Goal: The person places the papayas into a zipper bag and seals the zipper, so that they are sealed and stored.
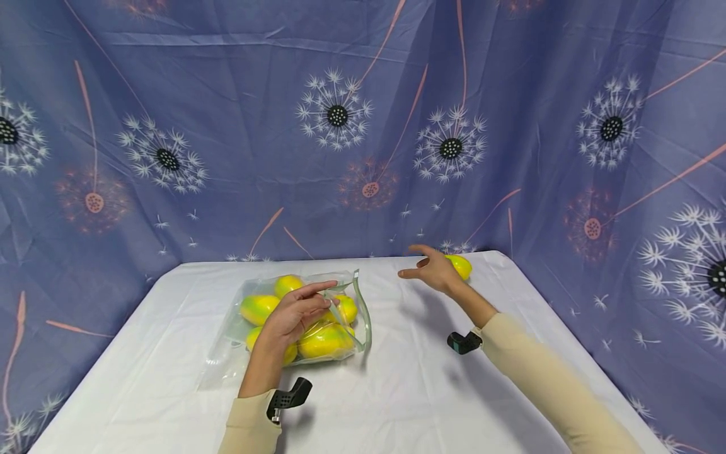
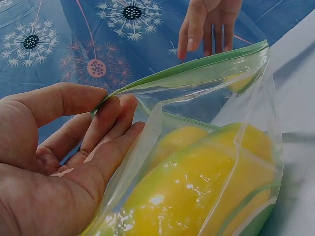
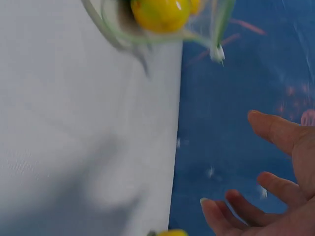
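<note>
A clear zip bag [image 1: 220,356] lies on the table holding several yellow mangoes [image 1: 326,342] tinged with green. My left hand [image 1: 292,317] is over the bag; in the left wrist view its thumb and fingers pinch the green zip edge [image 2: 197,64], and the mouth stands open toward the right. My right hand [image 1: 437,271], its fingers apart and holding nothing, hovers at the back right. Just behind it, partly hidden by the hand, one loose mango [image 1: 460,267] rests on the table; only a sliver of yellow shows at the bottom of the right wrist view.
A white cloth covers the table [image 1: 391,397]. Blue-purple curtain fabric [image 1: 255,126] with dandelion prints hangs close behind the table's back edge and along both sides. Each wrist wears a small black camera [image 1: 465,342].
</note>
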Demonstrator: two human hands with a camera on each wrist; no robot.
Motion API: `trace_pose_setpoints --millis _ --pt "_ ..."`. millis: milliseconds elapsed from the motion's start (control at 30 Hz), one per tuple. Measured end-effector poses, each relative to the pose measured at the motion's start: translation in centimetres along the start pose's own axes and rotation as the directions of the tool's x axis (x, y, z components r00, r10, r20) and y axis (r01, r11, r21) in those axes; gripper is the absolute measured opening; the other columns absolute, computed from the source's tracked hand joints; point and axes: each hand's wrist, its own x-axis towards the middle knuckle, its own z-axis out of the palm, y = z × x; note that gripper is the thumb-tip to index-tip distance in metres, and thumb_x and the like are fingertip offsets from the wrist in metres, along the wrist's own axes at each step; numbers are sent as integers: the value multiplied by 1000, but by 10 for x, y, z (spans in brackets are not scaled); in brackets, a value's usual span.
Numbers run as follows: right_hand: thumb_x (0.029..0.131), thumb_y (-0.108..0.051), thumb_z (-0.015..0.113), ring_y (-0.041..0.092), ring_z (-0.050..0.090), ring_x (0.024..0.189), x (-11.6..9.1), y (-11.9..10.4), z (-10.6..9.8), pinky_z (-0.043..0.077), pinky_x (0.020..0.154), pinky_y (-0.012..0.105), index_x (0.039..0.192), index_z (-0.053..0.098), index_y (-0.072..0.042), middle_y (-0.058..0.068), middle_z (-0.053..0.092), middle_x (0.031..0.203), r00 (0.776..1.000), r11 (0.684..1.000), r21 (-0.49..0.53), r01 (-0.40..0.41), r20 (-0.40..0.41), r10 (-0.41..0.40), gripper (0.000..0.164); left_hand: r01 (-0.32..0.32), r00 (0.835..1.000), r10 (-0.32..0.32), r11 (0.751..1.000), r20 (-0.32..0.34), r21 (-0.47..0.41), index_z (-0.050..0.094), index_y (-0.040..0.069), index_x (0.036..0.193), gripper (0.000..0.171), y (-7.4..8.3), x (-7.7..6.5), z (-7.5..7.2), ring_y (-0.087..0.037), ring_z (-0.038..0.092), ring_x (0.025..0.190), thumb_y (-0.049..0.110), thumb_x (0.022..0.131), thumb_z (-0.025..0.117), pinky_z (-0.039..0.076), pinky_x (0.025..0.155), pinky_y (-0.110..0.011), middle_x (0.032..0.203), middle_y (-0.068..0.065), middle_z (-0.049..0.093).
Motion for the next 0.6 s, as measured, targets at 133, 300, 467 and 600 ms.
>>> trace_pose_setpoints --millis 133,300,467,600 --pt "85 -42 80 38 52 130 7 13 -14 51 98 53 156 40 -20 23 53 143 999 999 -32 -14 -39 13 85 -1 1000 1 1000 5 8 59 2 141 47 0 0 -1 -17 72 102 -2 95 64 58 91 -26 80 1 64" --pt "86 -44 79 41 47 135 12 26 -24 45 105 59 158 37 -20 25 49 148 995 994 -102 -44 -90 34 87 -6 1000 6 1000 19 10 57 1 143 48 0 0 -3 -16 72 102 -2 96 63 58 92 -26 81 2 64" --pt "88 -44 76 44 41 140 19 35 -37 36 112 64 160 33 -18 25 42 155 991 989 -125 -80 -118 66 88 -4 1000 4 1000 19 -11 55 -1 144 49 0 0 -2 -17 72 102 -3 95 62 58 92 -26 81 1 65" --pt "89 -50 73 47 36 142 27 44 -49 32 114 65 162 26 -19 26 38 157 986 987 -112 -119 -129 104 92 7 1000 -6 999 20 -31 54 -2 144 49 -1 0 0 -17 72 101 -4 96 62 58 91 -26 80 0 65"
